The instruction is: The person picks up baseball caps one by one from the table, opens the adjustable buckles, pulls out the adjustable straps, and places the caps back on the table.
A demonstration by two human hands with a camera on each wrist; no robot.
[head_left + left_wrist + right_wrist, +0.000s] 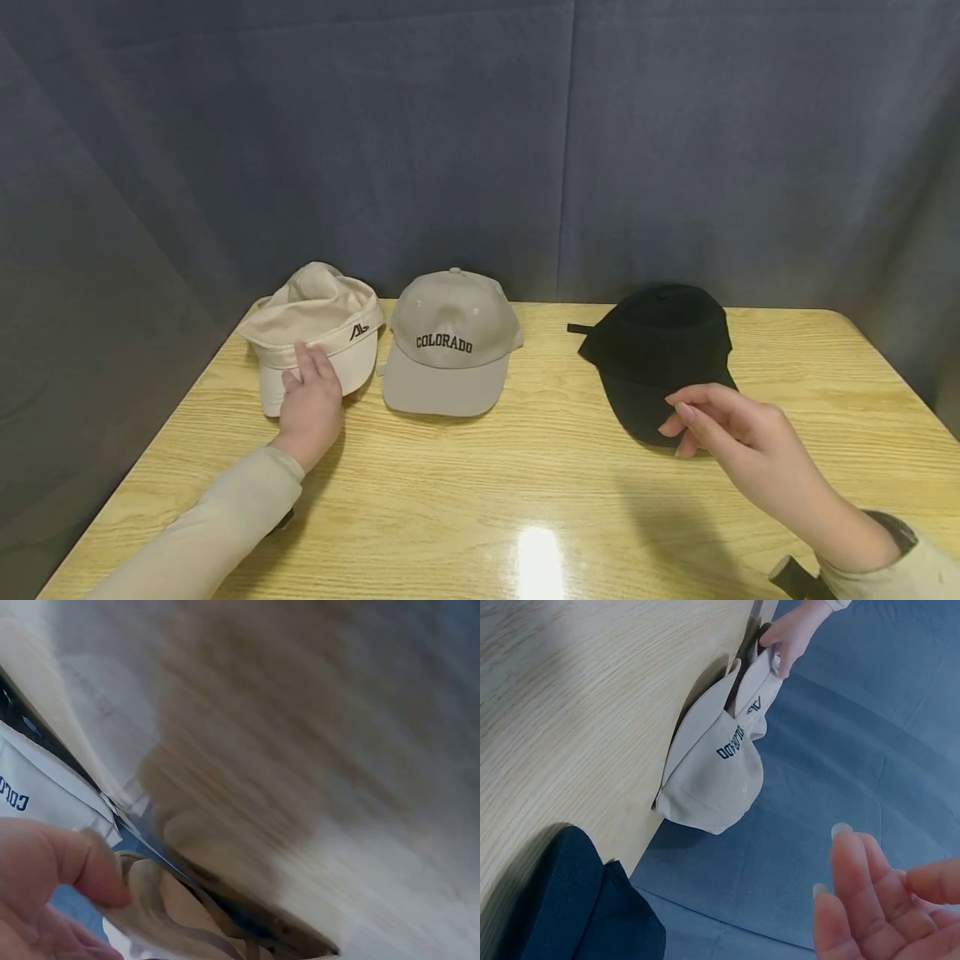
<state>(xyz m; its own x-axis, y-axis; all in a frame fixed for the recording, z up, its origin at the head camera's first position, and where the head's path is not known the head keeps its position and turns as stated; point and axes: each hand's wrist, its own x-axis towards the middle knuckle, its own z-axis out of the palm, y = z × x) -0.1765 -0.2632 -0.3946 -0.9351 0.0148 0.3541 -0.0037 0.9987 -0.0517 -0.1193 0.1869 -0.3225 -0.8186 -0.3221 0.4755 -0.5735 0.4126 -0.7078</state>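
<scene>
My left hand holds the brim of a cream cap with a dark logo, at the table's left; its fingers lie over the brim top. In the left wrist view the thumb presses the cap's edge. The cream cap's crown looks crumpled. Beside it sits a beige cap reading COLORADO, brim toward me. My right hand hovers over the brim of a black cap, fingers loosely bent with nothing between them. In the right wrist view, the right hand is apart from the black cap.
All three caps lie along the back of a light wooden table. Behind and to the left hangs a dark blue-grey curtain. A strap sticks out leftward from the black cap.
</scene>
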